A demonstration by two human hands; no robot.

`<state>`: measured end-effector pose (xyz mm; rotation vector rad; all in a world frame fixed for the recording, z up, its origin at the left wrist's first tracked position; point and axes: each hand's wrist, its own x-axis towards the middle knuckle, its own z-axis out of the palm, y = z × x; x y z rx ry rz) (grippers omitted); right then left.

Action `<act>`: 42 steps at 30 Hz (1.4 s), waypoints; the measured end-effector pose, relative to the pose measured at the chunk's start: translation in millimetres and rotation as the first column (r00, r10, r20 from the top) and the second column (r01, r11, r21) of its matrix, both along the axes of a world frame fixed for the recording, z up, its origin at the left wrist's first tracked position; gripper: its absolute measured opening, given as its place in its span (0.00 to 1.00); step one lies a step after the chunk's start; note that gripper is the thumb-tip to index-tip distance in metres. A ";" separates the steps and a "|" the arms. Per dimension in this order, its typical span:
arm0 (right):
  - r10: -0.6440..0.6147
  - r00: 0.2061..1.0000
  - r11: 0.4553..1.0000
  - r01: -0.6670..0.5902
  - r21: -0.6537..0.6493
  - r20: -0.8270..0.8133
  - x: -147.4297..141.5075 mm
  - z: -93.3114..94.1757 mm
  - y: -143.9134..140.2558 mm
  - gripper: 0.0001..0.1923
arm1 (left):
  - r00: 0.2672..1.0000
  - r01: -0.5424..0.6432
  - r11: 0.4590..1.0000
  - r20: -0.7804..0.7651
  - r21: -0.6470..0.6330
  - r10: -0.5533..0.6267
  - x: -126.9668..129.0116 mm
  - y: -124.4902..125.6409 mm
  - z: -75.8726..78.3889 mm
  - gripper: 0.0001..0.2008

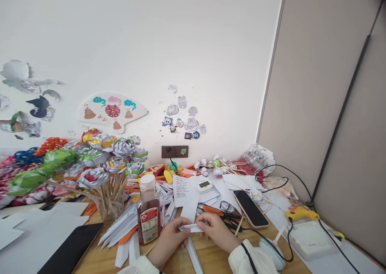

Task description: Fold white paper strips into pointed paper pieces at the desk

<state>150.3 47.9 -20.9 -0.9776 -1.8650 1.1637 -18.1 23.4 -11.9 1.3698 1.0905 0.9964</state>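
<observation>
Paper strip (pixel 190 228): just right of the sauce bottle (pixel 148 214), long axis crosswise, a tail trailing toward the viewer | Left hand (pixel 169 242): fingers pinch its left end | Right hand (pixel 217 230): fingers pinch its right end | Both equally near.

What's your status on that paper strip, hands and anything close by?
Left hand and right hand both pinching the white paper strip above the table. Bottle close left, phone close right.
</observation>
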 end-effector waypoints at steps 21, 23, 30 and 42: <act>0.011 0.996 0.987 -0.025 0.158 0.085 -4.0 12.2 -10.6 0.10 | 0.947 0.088 0.981 0.319 -0.175 -0.028 -4.4 -1.3 4.5 0.16; 0.028 0.999 0.992 -0.033 0.118 0.047 -4.8 12.5 -11.3 0.12 | 0.934 0.094 0.976 0.358 -0.196 -0.018 -5.3 -1.8 6.6 0.14; 0.119 0.992 0.992 -0.121 -0.044 -0.047 -0.9 4.6 -5.4 0.15 | 0.884 0.093 0.976 0.468 -0.199 0.011 -8.0 -0.1 4.7 0.09; 0.032 0.999 0.999 -0.032 0.022 -0.001 1.4 -4.3 2.7 0.14 | 0.910 0.081 0.982 0.414 -0.170 -0.003 -5.4 -4.0 8.6 0.12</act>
